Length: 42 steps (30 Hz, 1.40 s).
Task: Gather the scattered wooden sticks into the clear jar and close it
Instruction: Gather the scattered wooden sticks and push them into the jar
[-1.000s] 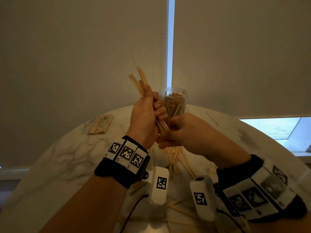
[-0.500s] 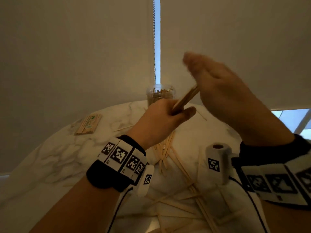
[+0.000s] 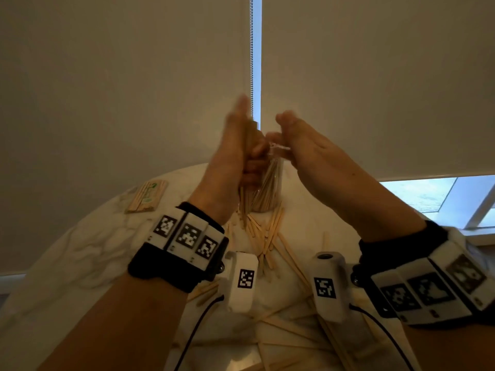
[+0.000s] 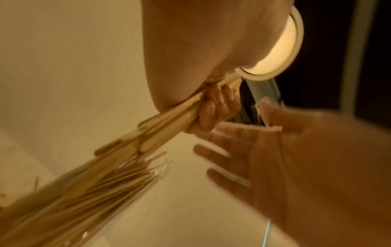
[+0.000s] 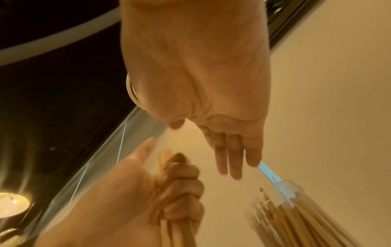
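Over our marble tabletop (image 3: 80, 245), our left hand (image 3: 235, 156) clenches a bundle of sticks (image 4: 167, 115) beside the jar (image 3: 267, 188); our right hand (image 3: 308, 151) hovers released, fingers straight.

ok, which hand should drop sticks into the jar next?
Left. The left hand already grips a bundle of thin wooden sticks beside the clear plastic jar. The right hand is open, holding nothing, by the rim.
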Motion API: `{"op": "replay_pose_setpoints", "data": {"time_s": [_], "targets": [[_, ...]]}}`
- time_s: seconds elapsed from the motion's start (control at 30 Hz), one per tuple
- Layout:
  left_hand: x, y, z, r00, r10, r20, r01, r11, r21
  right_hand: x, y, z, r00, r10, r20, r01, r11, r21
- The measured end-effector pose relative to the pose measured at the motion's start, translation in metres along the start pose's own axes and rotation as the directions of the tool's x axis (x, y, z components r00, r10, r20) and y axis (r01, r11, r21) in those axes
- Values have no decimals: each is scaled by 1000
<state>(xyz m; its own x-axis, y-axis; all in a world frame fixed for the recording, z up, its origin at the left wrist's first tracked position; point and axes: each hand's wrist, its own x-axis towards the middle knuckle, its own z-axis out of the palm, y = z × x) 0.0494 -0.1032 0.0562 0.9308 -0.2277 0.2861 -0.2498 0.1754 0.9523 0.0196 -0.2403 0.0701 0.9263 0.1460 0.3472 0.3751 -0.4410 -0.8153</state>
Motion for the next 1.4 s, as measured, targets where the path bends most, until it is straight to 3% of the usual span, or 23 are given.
{"op": "replay_pose_setpoints", "data": {"time_s": [0.07,0.13,0.2,0.33,0.47,0.63,0.87,0.97,1.1,1.23,1.33,1.4], "targets": [[1,8,-13,997,-14,-72,-1,978,-210,3,11,2,986,60,156,-38,989,-140],[2,9,-23,988,-9,-156,-46,937,-346,1,21,11,905,176,388,-71,961,-269],[3,7,-25,985,7,-172,-82,896,-437,-3,24,25,851,244,466,-116,951,-285],[2,1,-17,989,33,-143,-101,860,-500,-1,32,46,909,205,363,-178,978,-108],[1,-2,-1,997,-35,-71,1,899,-438,1,31,46,942,208,265,-216,976,0],[4,3,-4,994,-94,-51,63,898,-435,-2,28,47,964,155,218,-128,983,-133],[3,2,-6,989,-124,-81,63,845,-531,3,32,38,946,303,112,-257,917,-306],[3,-3,0,973,-118,-200,-7,846,-534,4,36,33,950,279,139,-248,947,-205],[9,-4,-4,931,-118,-344,-100,827,-554,2,29,30,945,186,270,-193,981,0],[14,-6,-11,926,-144,-349,-109,783,-613,0,29,32,952,122,281,-110,992,-56],[16,-7,-15,937,-184,-298,-76,724,-686,1,24,27,946,166,279,-182,983,34],[16,-11,-13,956,-183,-230,-49,674,-737,3,23,21,961,172,216,-171,985,-22]]}}
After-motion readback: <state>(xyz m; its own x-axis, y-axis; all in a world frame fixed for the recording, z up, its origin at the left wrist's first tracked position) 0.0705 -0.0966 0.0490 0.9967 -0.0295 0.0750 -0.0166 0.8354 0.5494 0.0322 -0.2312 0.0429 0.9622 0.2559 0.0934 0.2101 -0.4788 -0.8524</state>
